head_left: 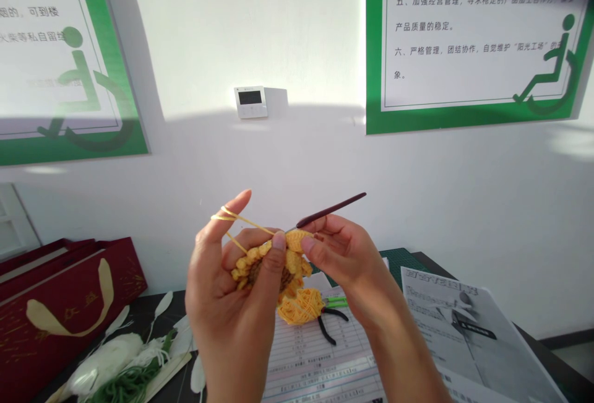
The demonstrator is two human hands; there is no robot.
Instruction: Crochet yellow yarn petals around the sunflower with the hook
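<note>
A crocheted flower [294, 260] with yellow petals and a brown centre is held up between both hands. My left hand [245, 273] pinches it with the thumb in front, while yellow yarn loops round the raised index finger. My right hand [341, 251] closes on a dark-handled crochet hook [331, 210], its thumb touching a yellow petal. The hook's tip is hidden behind the work. Below the flower, a ball of yellow yarn [301, 306] rests on the papers.
Printed sheets [320, 359] lie under the yarn, beside black-handled pliers [327, 327]. A red gift bag [78, 310], white yarn [106, 359] and green yarn [134, 383] are at left. A page [482, 329] and green mat [394, 260] are at right.
</note>
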